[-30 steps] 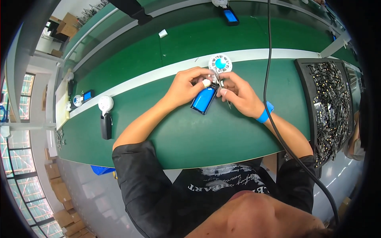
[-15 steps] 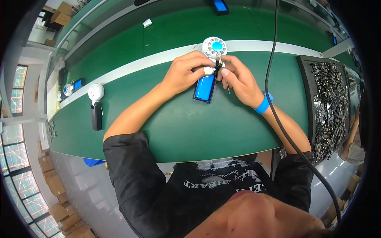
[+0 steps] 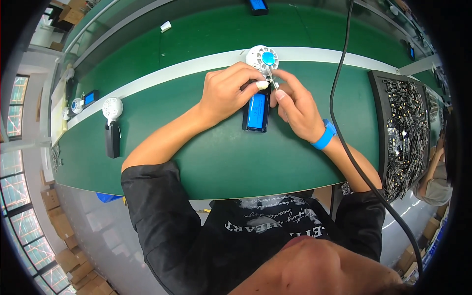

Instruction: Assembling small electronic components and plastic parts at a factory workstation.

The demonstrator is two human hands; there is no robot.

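A handheld fan lies opened at the far edge of the green bench, with its white round fan head (image 3: pixel 255 57) bearing a blue disc. Its black handle points toward me and shows a blue battery (image 3: pixel 256 112). My left hand (image 3: pixel 221 93) is closed in a pinch on the fan's neck, a white wrap on its thumb. In my right hand (image 3: pixel 299 109), thumb and fingers grip thin metal tweezers (image 3: pixel 275 84), with the tip at the same neck. The fingers hide the exact point of contact. A blue band circles my right wrist.
Another white fan (image 3: pixel 112 107) with a dark handle lies at left. A black tray (image 3: pixel 376 93) of small circuit boards and wires stands at right. A black cable (image 3: pixel 335 88) hangs in front of my right forearm. Beyond the white rail, a green belt (image 3: pixel 206 42) carries scattered parts.
The fan's handle has swung slightly rightward and sits straighter. My right hand has tilted the tweezers, so less of their lower end shows. Parts on the far green belt have shifted left.
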